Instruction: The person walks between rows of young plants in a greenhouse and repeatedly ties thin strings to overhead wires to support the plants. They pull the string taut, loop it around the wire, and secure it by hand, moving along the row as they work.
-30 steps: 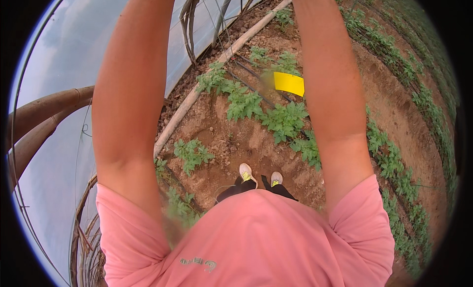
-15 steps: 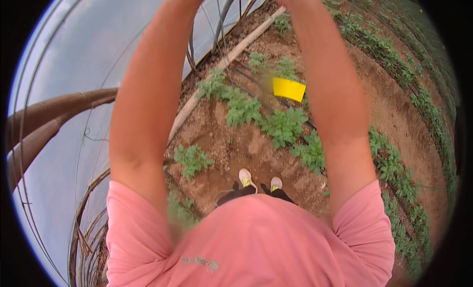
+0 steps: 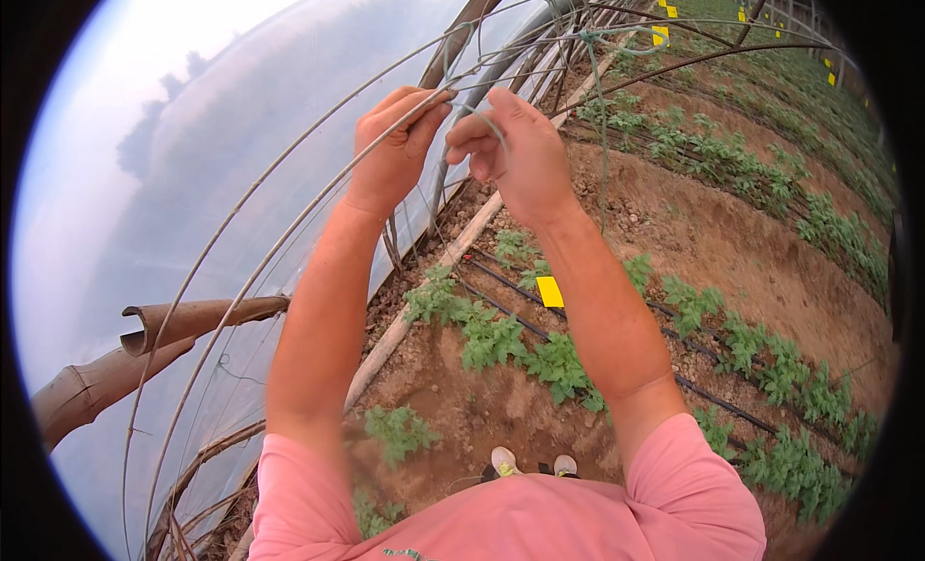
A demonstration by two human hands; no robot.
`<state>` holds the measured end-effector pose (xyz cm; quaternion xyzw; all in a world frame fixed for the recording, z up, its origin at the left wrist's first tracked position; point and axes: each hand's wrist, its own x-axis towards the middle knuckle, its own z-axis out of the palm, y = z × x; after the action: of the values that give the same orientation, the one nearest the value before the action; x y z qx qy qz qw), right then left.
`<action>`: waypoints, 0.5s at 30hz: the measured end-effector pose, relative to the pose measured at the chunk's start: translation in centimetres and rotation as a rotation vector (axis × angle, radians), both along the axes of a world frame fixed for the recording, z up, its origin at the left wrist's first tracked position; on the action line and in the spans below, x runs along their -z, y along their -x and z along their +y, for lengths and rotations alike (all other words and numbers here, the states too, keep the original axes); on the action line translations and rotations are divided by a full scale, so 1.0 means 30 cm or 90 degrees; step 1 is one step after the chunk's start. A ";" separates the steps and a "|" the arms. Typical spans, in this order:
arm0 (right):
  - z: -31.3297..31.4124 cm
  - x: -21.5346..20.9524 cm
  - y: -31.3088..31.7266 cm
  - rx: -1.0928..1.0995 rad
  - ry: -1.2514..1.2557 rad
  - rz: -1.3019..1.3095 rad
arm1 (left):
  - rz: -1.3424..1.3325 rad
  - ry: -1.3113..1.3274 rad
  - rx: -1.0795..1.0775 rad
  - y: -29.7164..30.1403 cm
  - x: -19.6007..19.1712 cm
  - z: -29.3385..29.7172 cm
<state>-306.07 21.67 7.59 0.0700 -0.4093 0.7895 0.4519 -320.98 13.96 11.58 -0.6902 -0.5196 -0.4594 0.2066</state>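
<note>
Both arms are raised in front of me at a thin metal wire (image 3: 289, 235) that runs along the plastic wall. My left hand (image 3: 393, 148) is closed, thumb and forefinger pinching a pale green string against the wire. Just right of it, my right hand (image 3: 525, 161) has its fingers bent and loosely apart, slightly blurred. A curved length of the green string (image 3: 489, 120) passes across those fingers, and I see no firm grip on it. More green string (image 3: 599, 89) is tied to the frame further right and hangs down.
Clear plastic sheeting (image 3: 193, 175) bows up on the left, with bamboo poles (image 3: 207, 322) against it. Leafy green plants (image 3: 491, 334) grow in soil rows beside black drip hoses (image 3: 723, 392). A yellow card (image 3: 550, 291) hangs below my right forearm. A curved metal rod (image 3: 694, 58) crosses overhead.
My view has tilted upward, bringing both hands, the wires and the overhead frame into sight. Earlier the hands were mostly cut off at the top edge.
</note>
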 end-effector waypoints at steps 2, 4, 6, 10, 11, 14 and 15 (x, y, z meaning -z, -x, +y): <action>0.018 -0.003 0.018 0.018 0.071 0.056 | -0.238 0.070 0.038 0.006 0.011 0.000; 0.055 -0.019 0.057 0.141 -0.005 0.065 | -0.368 0.141 0.092 -0.014 -0.004 0.021; 0.050 -0.040 0.098 0.192 -0.048 0.076 | -0.452 0.179 0.123 -0.019 -0.020 0.020; 0.040 -0.074 0.125 0.172 -0.093 0.112 | -0.492 0.205 0.175 -0.002 -0.047 0.008; 0.037 -0.079 0.133 0.176 -0.090 0.098 | -0.479 0.213 0.165 0.001 -0.050 0.012; 0.021 -0.101 0.156 0.192 -0.064 0.067 | -0.433 0.245 0.125 -0.005 -0.080 0.016; 0.030 -0.103 0.155 0.198 -0.069 0.059 | -0.438 0.268 0.110 -0.012 -0.098 0.014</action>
<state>-310.71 22.56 10.69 0.0665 -0.4361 0.6828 0.5824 -320.62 14.39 14.53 -0.5646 -0.5810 -0.5627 -0.1645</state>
